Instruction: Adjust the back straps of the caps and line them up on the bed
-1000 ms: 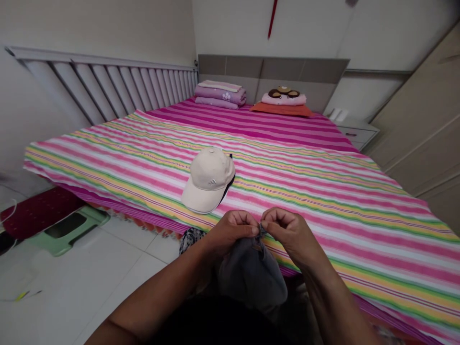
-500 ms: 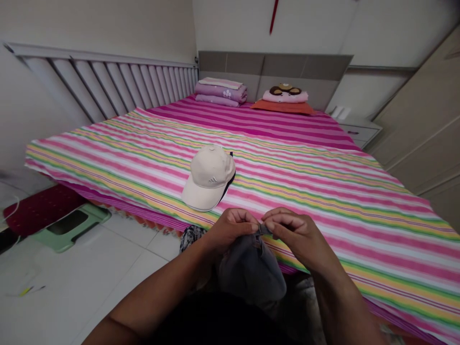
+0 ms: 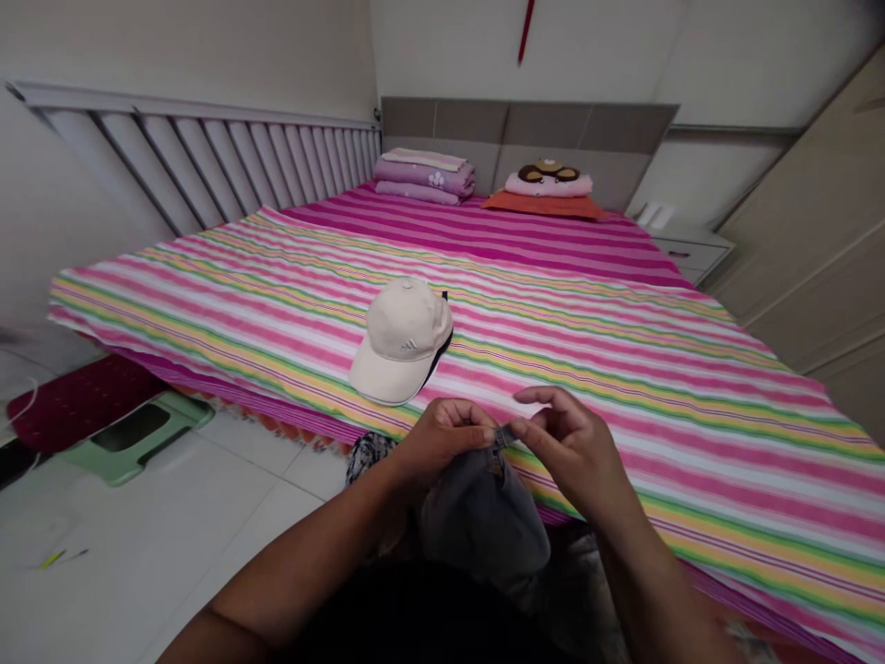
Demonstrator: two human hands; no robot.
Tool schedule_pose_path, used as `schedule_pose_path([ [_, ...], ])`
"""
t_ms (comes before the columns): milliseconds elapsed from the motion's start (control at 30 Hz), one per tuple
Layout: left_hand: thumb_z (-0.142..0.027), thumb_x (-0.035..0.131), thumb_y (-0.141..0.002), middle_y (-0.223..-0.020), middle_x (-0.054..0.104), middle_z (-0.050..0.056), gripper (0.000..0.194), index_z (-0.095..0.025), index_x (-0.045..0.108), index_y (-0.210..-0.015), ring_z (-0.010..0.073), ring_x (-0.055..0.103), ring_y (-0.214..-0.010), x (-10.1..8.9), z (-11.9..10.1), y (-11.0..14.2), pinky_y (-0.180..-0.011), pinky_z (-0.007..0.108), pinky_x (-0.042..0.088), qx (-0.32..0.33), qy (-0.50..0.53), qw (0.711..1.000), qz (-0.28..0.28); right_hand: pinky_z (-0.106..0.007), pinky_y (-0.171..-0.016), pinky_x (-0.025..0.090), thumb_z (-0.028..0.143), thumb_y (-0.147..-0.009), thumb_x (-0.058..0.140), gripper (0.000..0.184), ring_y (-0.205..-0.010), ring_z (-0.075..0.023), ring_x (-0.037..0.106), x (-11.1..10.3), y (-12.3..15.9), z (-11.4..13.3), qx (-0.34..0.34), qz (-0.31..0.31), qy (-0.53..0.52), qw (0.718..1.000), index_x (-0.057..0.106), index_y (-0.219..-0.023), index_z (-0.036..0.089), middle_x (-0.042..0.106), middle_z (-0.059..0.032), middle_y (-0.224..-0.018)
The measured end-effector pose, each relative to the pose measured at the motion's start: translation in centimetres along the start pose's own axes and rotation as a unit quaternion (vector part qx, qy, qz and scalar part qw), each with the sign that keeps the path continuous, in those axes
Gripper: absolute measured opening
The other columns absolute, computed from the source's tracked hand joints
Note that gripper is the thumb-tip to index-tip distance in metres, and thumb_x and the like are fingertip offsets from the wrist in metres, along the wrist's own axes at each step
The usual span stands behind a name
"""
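A grey cap (image 3: pixel 484 526) hangs close to my body at the bed's near edge, its narrow strap (image 3: pixel 503 435) uppermost. My left hand (image 3: pixel 442 443) pinches one end of this strap between thumb and curled fingers. At the other end, my right hand (image 3: pixel 571 447) has its thumb on the strap, with the index finger raised and stretched out; its other fingers are partly hidden. Farther forward, a beige baseball cap (image 3: pixel 401 337) rests on the striped bedspread (image 3: pixel 664 397), brim towards me, touched by neither hand.
Folded purple bedding (image 3: pixel 421 180) and an orange pillow (image 3: pixel 543 206) with items on it lie by the headboard (image 3: pixel 456 120). A green stool (image 3: pixel 152 438) stands on the tiled floor at left. At far right is a white nightstand (image 3: pixel 698 249).
My right index finger has lifted and straightened away from the strap, while that thumb stays at it. The left hand and both caps have hardly moved.
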State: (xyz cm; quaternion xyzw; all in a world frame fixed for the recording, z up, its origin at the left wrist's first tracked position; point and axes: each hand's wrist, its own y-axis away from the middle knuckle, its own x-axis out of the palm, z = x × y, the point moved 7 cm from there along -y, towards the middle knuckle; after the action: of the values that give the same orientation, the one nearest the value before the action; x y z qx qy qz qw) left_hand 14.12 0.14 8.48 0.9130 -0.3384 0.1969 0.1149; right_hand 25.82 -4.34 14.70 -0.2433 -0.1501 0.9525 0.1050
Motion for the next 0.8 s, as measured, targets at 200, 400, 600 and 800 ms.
schedule_pose_path([
  [200, -0.026, 0.070, -0.061, -0.055, 0.058, 0.000, 0.020, -0.010, 0.060, -0.067, 0.0069, 0.050, -0.046, -0.5, -0.1, -0.2, -0.047, 0.019, 0.036, 0.022, 0.025, 0.999, -0.043, -0.025, -0.058, 0.040, 0.019, -0.075, 0.058, 0.012, -0.067, -0.0144, 0.054, 1.0, 2.8, 4.4, -0.275, -0.120, 0.325, 0.897, 0.057, -0.087, 0.018, 0.059, -0.0052, -0.082],
  [400, -0.025, 0.069, -0.062, -0.056, 0.059, 0.001, 0.018, -0.010, 0.061, -0.064, 0.0077, 0.051, -0.048, -0.3, 0.0, -0.2, -0.050, 0.020, 0.038, 0.045, 0.009, 0.997, -0.068, -0.028, -0.055, 0.034, 0.017, -0.075, 0.060, 0.012, -0.059, -0.0140, 0.052, 2.0, 3.8, 4.5, -0.349, -0.169, 0.421, 0.820, 0.060, -0.087, 0.017, 0.065, -0.0046, -0.075],
  [600, -0.023, 0.070, -0.059, -0.055, 0.059, 0.000, 0.016, -0.011, 0.060, -0.062, 0.0075, 0.051, -0.047, -0.2, -0.1, 0.1, -0.049, 0.020, 0.038, 0.047, 0.022, 0.994, -0.099, -0.029, -0.054, 0.033, 0.016, -0.075, 0.060, 0.011, -0.057, -0.0140, 0.052, 2.3, 4.1, 4.7, -0.401, -0.165, 0.424, 0.796, 0.059, -0.086, 0.015, 0.067, -0.0055, -0.074],
  [800, -0.022, 0.069, -0.059, -0.052, 0.058, 0.000, 0.016, -0.010, 0.059, -0.061, 0.0068, 0.050, -0.045, -0.1, -0.6, 0.4, -0.047, 0.019, 0.038, 0.066, 0.032, 0.988, -0.137, -0.029, -0.058, 0.036, 0.018, -0.074, 0.063, 0.012, -0.063, -0.0154, 0.055, 1.6, 3.7, 4.9, -0.354, -0.179, 0.404, 0.825, 0.057, -0.084, 0.015, 0.066, -0.0062, -0.072],
])
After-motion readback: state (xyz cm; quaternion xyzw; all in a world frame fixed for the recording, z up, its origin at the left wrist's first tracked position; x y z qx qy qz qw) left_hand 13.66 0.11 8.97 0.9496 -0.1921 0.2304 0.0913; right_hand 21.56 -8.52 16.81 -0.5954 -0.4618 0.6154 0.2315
